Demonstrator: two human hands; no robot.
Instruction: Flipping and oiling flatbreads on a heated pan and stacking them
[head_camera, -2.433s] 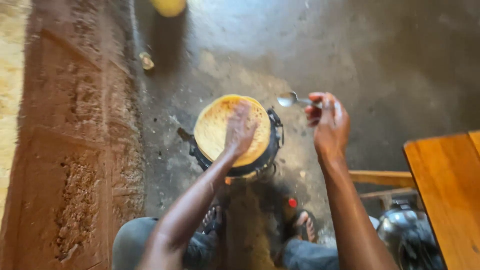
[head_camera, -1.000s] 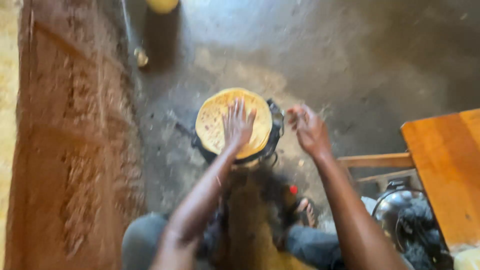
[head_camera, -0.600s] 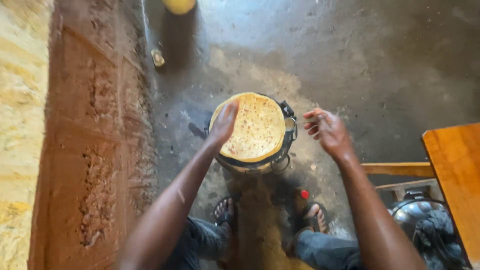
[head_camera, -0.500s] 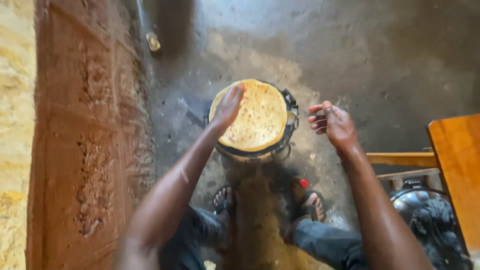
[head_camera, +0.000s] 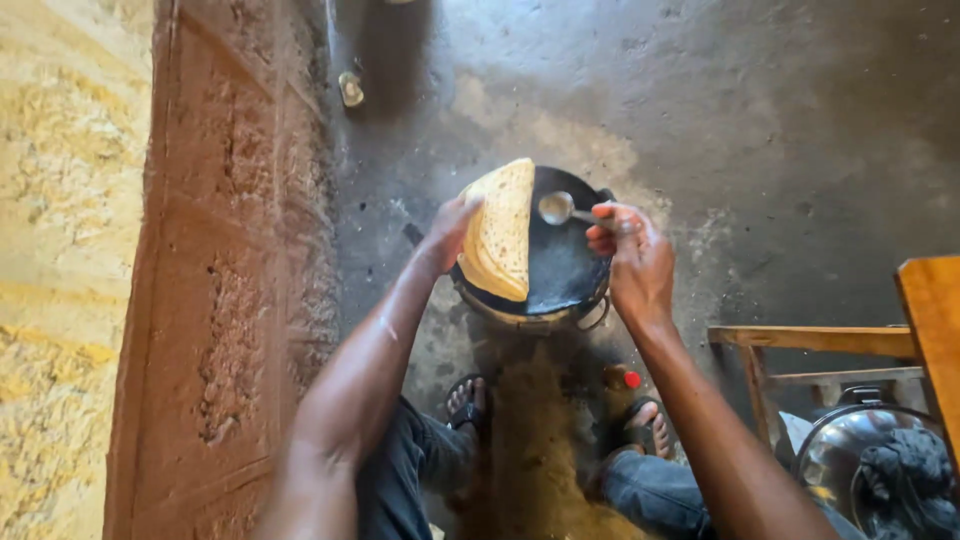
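Down from the head camera: left hand (head_camera: 452, 228) pinching the near-left edge of the flatbread (head_camera: 502, 230), lifting it on edge off the black pan (head_camera: 565, 270). Flatbread tilted steeply, long axis running away from the body, golden speckled face turned right toward the bare pan, lower rim touching the pan's left side. Left forearm stretched forward from lower left, wrist bent slightly, fingers hidden behind the bread. Just right of that pinch, right hand (head_camera: 632, 262) clenched on the handle of a metal spoon (head_camera: 560, 209), handle running right to left, bowl pointing left, hovering over the pan close beside the raised bread. Right forearm reaching in from lower right. Below both grips, sandalled feet (head_camera: 470, 400) flanking the stove. Far right, wooden table (head_camera: 930, 320) above a shiny pot (head_camera: 850, 450).
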